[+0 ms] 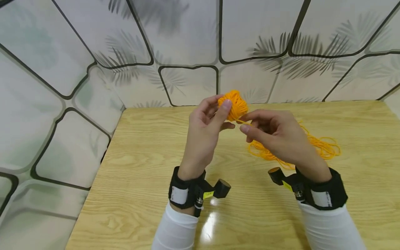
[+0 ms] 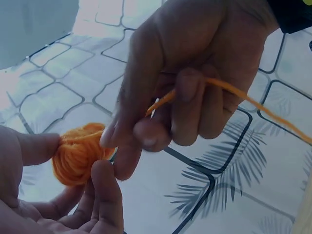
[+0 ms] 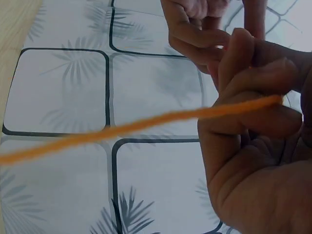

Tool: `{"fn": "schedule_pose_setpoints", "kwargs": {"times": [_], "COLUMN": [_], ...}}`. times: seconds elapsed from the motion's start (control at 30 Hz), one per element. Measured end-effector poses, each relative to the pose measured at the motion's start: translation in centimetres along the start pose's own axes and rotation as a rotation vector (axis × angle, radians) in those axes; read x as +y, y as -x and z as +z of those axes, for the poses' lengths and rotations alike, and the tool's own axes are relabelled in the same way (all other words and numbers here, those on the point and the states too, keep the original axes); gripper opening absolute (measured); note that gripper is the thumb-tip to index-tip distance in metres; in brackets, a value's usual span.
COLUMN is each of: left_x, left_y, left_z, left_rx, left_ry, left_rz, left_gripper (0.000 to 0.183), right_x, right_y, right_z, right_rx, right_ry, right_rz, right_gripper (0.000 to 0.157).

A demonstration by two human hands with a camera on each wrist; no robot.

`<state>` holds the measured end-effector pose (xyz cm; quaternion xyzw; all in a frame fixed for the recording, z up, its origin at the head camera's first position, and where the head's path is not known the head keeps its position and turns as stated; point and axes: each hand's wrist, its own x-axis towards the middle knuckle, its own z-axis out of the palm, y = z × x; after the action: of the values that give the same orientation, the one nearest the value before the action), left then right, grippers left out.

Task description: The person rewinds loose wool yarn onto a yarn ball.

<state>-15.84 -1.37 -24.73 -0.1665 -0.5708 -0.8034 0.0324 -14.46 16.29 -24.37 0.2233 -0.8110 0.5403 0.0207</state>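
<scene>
A small ball of orange yarn (image 1: 236, 105) is gripped between the thumb and fingers of my left hand (image 1: 204, 126), held above the table's far part. Just right of it, my right hand (image 1: 278, 133) pinches the yarn strand (image 2: 161, 102) running off the ball. In the left wrist view that strand passes through the curled right fingers and trails away to the right. The right wrist view shows the strand (image 3: 161, 118) stretching left from my fingers. Beneath and behind my right hand, a loose heap of the same yarn (image 1: 325, 147) lies on the table.
The wooden table (image 1: 140, 156) has a light grain and reflects a bright spot near its front. A patterned wall covering (image 1: 190, 83) with dark lines and leaf prints rises behind the table and on its left. Both wrists wear black straps with cameras (image 1: 222, 188).
</scene>
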Motion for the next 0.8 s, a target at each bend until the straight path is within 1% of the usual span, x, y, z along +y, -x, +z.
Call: {"fn": "schedule_pose_setpoints", "kwargs": {"times": [0.1,0.2,0.33,0.4,0.43,0.53,0.6,0.7,0.8], "left_x": [0.0,-0.1,0.0,0.1,0.2,0.5,0.5,0.7,0.7], "left_y": [-0.2,-0.3,-0.3,-0.2,-0.1,0.0,0.1,0.2,0.4], "left_z": [-0.1,-0.2,-0.3,-0.3,-0.4,-0.5,-0.5,-0.3,-0.1], "left_rx": [0.036,0.036,-0.018,-0.06,-0.085,-0.17,-0.218,-0.264,-0.276], "left_ry": [0.057,0.098,0.158,0.202,0.224,0.28,0.281,0.221,0.108], "left_rz": [-0.013,-0.005,-0.001,-0.009,-0.016,-0.044,-0.051,-0.038,0.005], "left_gripper": [0.035,0.036,0.035,0.035,0.035,0.034,0.034,0.035,0.032], "right_x": [-0.4,-0.7,-0.8,-0.6,-0.5,0.0,0.3,0.5,0.4], "right_y": [0.4,0.8,0.9,0.8,0.7,0.4,0.3,0.1,0.0], "right_z": [-0.5,-0.8,-0.8,-0.8,-0.7,-0.5,-0.4,-0.1,0.1], "right_rx": [0.017,-0.011,-0.088,-0.109,-0.105,-0.034,0.035,0.117,0.138], "right_ry": [0.04,0.067,0.061,0.06,0.061,0.064,0.062,0.066,0.095], "right_rz": [-0.035,-0.083,-0.133,-0.135,-0.13,-0.126,-0.133,-0.177,-0.223], "right_gripper": [0.011,0.013,0.019,0.019,0.019,0.017,0.016,0.015,0.015]}}
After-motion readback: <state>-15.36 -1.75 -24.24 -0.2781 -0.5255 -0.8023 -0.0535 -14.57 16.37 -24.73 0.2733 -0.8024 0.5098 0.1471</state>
